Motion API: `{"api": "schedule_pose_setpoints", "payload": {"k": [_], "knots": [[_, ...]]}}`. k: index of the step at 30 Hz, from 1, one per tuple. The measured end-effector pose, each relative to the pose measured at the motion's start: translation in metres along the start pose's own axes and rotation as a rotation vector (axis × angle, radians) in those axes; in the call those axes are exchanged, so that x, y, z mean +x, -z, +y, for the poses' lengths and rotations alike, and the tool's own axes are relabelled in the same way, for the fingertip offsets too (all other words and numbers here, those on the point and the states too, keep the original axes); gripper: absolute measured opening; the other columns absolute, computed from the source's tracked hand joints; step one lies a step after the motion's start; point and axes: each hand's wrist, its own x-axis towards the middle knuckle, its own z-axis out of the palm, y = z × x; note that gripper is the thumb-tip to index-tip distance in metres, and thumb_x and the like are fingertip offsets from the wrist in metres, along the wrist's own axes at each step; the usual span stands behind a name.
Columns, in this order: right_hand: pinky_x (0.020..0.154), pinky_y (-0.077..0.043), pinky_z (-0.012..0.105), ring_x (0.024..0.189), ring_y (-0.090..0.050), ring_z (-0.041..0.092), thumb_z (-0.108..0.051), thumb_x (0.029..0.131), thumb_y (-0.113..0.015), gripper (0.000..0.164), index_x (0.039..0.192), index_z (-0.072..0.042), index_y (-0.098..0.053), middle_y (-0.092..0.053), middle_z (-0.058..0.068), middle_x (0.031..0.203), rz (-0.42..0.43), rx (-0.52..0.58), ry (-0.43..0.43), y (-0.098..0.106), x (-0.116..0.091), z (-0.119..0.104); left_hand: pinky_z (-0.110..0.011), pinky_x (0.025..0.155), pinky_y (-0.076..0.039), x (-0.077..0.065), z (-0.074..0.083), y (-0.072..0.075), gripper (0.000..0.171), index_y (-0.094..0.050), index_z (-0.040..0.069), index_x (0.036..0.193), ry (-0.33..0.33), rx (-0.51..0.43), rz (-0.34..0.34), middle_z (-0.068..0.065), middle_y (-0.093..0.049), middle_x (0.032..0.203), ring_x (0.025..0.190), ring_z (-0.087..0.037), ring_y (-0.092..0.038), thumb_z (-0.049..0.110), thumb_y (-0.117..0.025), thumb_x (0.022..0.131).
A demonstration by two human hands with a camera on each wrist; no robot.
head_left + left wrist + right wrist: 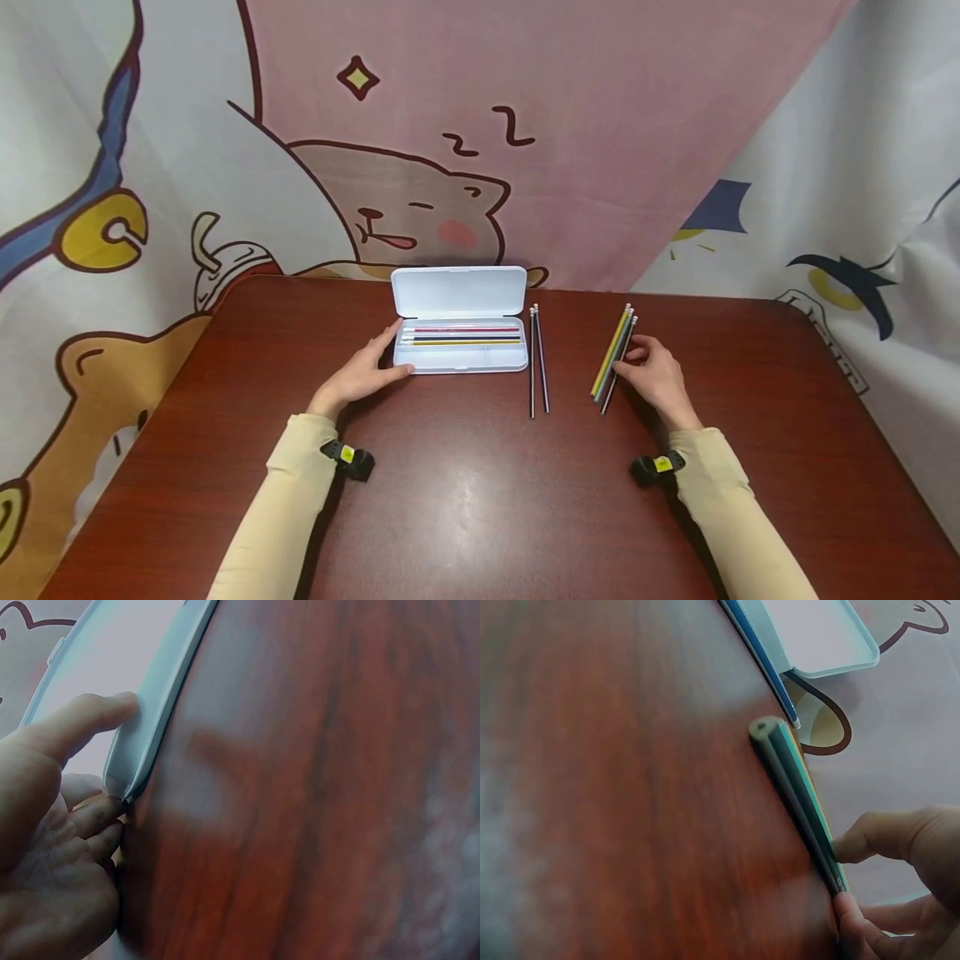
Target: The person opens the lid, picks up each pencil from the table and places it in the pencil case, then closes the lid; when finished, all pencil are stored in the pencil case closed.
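Note:
An open white pencil case [506, 360] lies at the back middle of the table, its lid tilted up and several pencils [461, 337] inside its rear compartment. My left hand [360, 373] grips the case's left end, thumb on the front rim [142, 739] and fingers against the side. To the right, several pencils [610, 354], yellow and green among them, lie slanted together. My right hand [656, 382] pinches a dark pencil [606, 402] at this bunch's right edge between thumb and fingers. Up close in the right wrist view, a pencil's blunt end [763, 727] points toward the camera.
Two dark pencils [532, 367] lie side by side just right of the case. A printed cloth [600, 125] hangs behind the brown table [465, 500]. Each wrist wears a small black camera [358, 464].

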Motion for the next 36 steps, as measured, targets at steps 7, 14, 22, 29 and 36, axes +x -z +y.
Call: {"api": "schedule_pose_setpoints", "payload": {"k": [7, 14, 22, 29, 36], "knots": [[0.082, -0.040, 0.049, 0.094, -0.056, 0.037, -0.014, 0.085, -0.068, 0.057, 0.134, 0.007, -0.048, -0.063, 0.020, 0.100, 0.004, -0.035, -0.007, -0.0002, 0.0044, -0.0011, -0.059, 0.109, -0.018, -0.0001, -0.0006, -0.0002, 0.088, -0.015, 0.010, 0.156, -0.014, -0.005, 0.003, -0.019, -0.019, 0.157, 0.142, -0.037, -0.019, 0.027, -0.069, 0.089], [0.074, -0.039, 0.044, 0.088, -0.057, 0.033, -0.015, 0.085, -0.068, 0.055, 0.134, 0.004, -0.051, -0.064, 0.016, 0.097, 0.017, -0.058, -0.020, -0.0006, 0.0066, 0.0002, -0.059, 0.109, -0.019, -0.0001, -0.0022, -0.0008, 0.088, -0.015, 0.011, 0.156, -0.015, -0.008, 0.004, -0.019, -0.020, 0.157, 0.141, -0.038, -0.020, 0.028, -0.069, 0.089], [0.062, -0.036, 0.035, 0.076, -0.054, 0.026, -0.017, 0.087, -0.067, 0.051, 0.132, 0.002, -0.055, -0.065, 0.011, 0.090, 0.040, -0.081, -0.005, -0.0007, 0.0064, 0.0010, -0.059, 0.109, -0.018, 0.0006, -0.0017, -0.0008, 0.089, -0.015, 0.010, 0.156, -0.013, -0.010, 0.005, -0.020, -0.019, 0.157, 0.142, -0.038, -0.019, 0.028, -0.070, 0.088], [0.059, -0.035, 0.034, 0.068, -0.052, 0.022, -0.013, 0.087, -0.063, 0.042, 0.127, -0.002, -0.062, -0.065, 0.009, 0.086, 0.084, -0.064, -0.032, 0.0012, 0.0070, 0.0038, -0.059, 0.110, -0.017, 0.0001, -0.0026, -0.0008, 0.088, -0.015, 0.008, 0.155, -0.021, -0.008, 0.010, -0.021, -0.020, 0.156, 0.141, -0.038, -0.019, 0.026, -0.069, 0.088], [0.063, -0.034, 0.032, 0.071, -0.049, 0.022, -0.010, 0.088, -0.060, 0.034, 0.120, -0.001, -0.066, -0.064, 0.012, 0.087, 0.125, 0.042, -0.028, 0.0021, 0.0039, 0.0047, -0.060, 0.109, -0.018, 0.0000, -0.0018, -0.0005, 0.089, -0.014, 0.009, 0.155, -0.014, -0.010, 0.006, -0.020, -0.019, 0.156, 0.141, -0.039, -0.019, 0.027, -0.069, 0.088]]}}
